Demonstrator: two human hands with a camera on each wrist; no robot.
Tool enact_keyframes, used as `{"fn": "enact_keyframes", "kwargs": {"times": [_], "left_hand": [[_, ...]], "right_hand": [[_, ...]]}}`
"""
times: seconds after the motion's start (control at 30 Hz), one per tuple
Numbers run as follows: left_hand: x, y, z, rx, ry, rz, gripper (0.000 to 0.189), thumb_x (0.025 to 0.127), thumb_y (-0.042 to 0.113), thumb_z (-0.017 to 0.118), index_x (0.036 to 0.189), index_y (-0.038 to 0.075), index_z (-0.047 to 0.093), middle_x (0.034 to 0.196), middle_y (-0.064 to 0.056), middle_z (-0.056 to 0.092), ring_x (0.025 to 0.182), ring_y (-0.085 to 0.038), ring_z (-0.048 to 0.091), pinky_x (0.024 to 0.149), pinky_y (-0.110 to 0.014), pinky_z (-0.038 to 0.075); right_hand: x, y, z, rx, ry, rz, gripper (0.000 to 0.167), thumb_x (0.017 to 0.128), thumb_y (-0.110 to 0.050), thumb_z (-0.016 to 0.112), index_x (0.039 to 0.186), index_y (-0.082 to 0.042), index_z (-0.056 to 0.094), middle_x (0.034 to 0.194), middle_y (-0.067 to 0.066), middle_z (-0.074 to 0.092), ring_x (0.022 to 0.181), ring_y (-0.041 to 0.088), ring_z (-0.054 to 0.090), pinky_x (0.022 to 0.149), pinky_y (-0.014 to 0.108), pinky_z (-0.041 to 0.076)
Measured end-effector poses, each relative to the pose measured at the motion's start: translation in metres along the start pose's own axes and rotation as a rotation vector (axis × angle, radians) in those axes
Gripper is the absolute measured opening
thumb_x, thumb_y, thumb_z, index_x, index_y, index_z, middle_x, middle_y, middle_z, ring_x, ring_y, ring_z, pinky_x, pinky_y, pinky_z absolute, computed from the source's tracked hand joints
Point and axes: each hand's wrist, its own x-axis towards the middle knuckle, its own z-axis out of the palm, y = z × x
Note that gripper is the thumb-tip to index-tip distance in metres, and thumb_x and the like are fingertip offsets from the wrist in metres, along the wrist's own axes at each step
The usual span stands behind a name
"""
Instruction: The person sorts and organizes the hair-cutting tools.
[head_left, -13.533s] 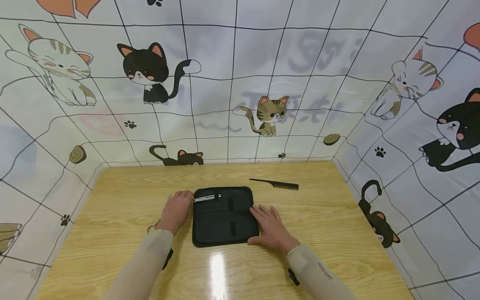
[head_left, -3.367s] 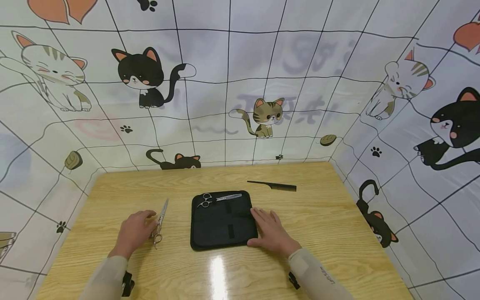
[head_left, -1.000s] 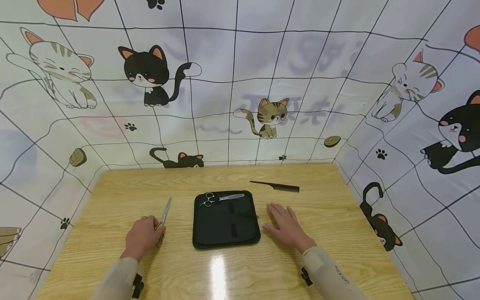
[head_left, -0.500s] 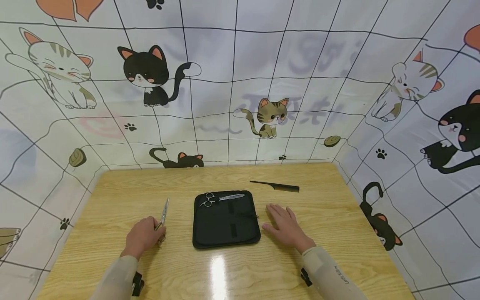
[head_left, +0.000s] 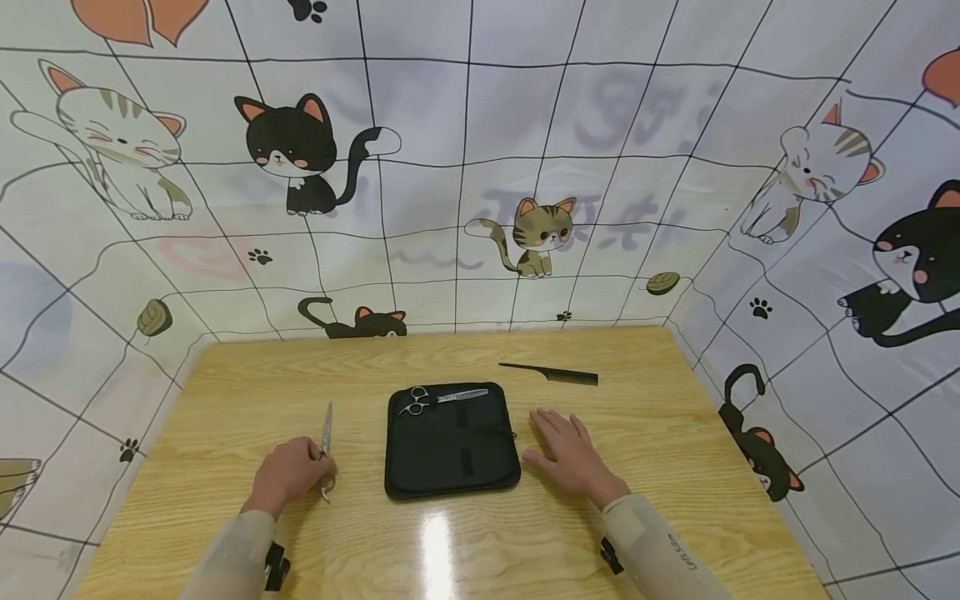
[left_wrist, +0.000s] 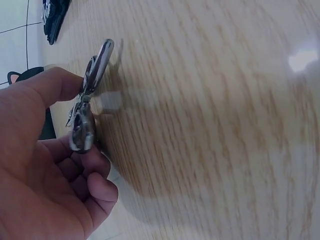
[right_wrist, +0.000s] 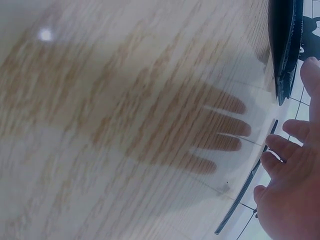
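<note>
On the left of the table, my left hand (head_left: 288, 472) pinches a pair of silver scissors (head_left: 326, 433) between thumb and fingers, blades pointing away from me. In the left wrist view the finger loops of the scissors (left_wrist: 84, 127) show past the thumb, close over the wood. A black case (head_left: 450, 458) lies flat in the middle, with a second pair of scissors (head_left: 461, 395) held across its upper part. To the right of the case, my right hand (head_left: 573, 458) has its fingers spread and holds nothing. It is apart from the case edge.
A black tail comb (head_left: 570, 376) lies behind the right hand, its thin handle pointing left. The wooden table (head_left: 480, 550) meets a cloth backdrop (head_left: 435, 192) printed with cats at the back and sides.
Earlier, the left hand was at the case's upper left and the right hand on its right edge. The scissors now lie fully across the case; the left hand has taken hold of the other pair and turned it slightly.
</note>
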Motion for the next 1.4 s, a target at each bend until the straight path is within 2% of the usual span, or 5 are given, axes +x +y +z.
{"fn": "enact_keyframes", "kwargs": {"times": [0.33,0.67,1.03,1.23,1.4], "left_hand": [[0.001,0.002,-0.001,-0.009,-0.020,-0.025,0.024,0.084,0.025,0.059,0.064,0.012,0.059,0.053,0.004,0.044,0.048,-0.012,0.033,0.045,-0.025,0.027],[0.000,0.001,-0.003,-0.050,-0.025,-0.042,0.029,0.089,0.026,0.052,0.064,0.012,0.053,0.055,0.002,0.047,0.050,-0.013,0.041,0.047,-0.027,0.033],[0.008,0.008,-0.001,-0.140,0.080,0.037,0.020,0.093,0.022,0.047,0.083,0.006,0.054,0.066,-0.002,0.054,0.054,-0.014,0.043,0.049,-0.028,0.035],[0.007,0.014,-0.002,-0.186,0.153,0.022,0.026,0.099,0.026,0.043,0.091,0.004,0.055,0.072,-0.004,0.054,0.058,-0.016,0.044,0.051,-0.029,0.035],[0.005,0.021,-0.002,-0.224,0.145,0.024,0.034,0.103,0.029,0.044,0.098,0.001,0.062,0.073,-0.004,0.055,0.058,-0.015,0.043,0.051,-0.028,0.035]], "right_hand": [[0.000,-0.001,-0.003,-0.011,-0.022,0.001,0.071,0.096,-0.048,0.055,0.152,-0.011,0.033,0.155,0.014,0.036,0.146,0.034,0.030,0.118,0.061,0.011],[0.000,-0.002,-0.002,-0.002,-0.034,0.014,0.068,0.098,-0.045,0.054,0.152,-0.010,0.033,0.156,0.014,0.036,0.147,0.033,0.029,0.119,0.060,0.009],[0.000,-0.005,-0.001,-0.002,-0.016,0.002,0.065,0.099,-0.044,0.052,0.152,-0.010,0.034,0.155,0.013,0.038,0.146,0.033,0.030,0.119,0.059,0.009],[0.000,-0.008,0.001,-0.004,0.019,-0.022,0.065,0.098,-0.043,0.054,0.150,-0.009,0.037,0.153,0.014,0.040,0.145,0.034,0.033,0.118,0.060,0.011],[0.001,-0.008,0.001,-0.028,0.004,-0.022,0.067,0.097,-0.045,0.053,0.151,-0.009,0.036,0.154,0.013,0.040,0.145,0.033,0.032,0.119,0.060,0.011]]}}
